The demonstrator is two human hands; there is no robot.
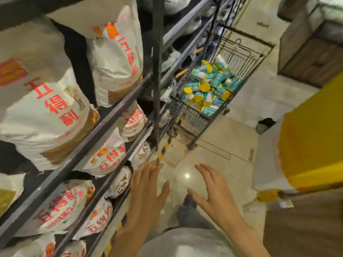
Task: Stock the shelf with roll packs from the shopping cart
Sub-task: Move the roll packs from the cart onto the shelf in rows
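A black wire shopping cart [187, 112] stands ahead of me by the shelf, holding several teal roll packs [209, 84] with yellow ends, piled loosely. The dark metal shelf [104, 119] runs along my left, its levels filled with white bags printed in red. My left hand [146, 190] is flat and spread, close to the shelf's front edge, holding nothing. My right hand [213, 190] is beside it over the floor, fingers apart and also holding nothing. Both hands are well short of the cart.
White bags with red print [42, 108] fill the shelf levels at left. A yellow block [311, 145] and wooden fixtures [313, 60] stand at right. A shiny tiled floor [226, 141] lies between. A black-and-yellow striped strip [163, 151] marks the shelf base.
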